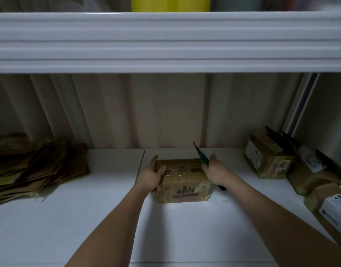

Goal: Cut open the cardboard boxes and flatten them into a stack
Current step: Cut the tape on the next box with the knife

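Note:
A small brown cardboard box, sealed with clear tape, stands on the white shelf in the middle. My left hand grips the box's left end, thumb on top. My right hand holds a green-handled cutter at the box's right top edge, blade pointing up and away. A stack of flattened cardboard lies at the far left of the shelf.
Several unflattened boxes with white labels crowd the right side of the shelf, some with flaps up. A thick white upper shelf hangs overhead. A corrugated wall closes the back.

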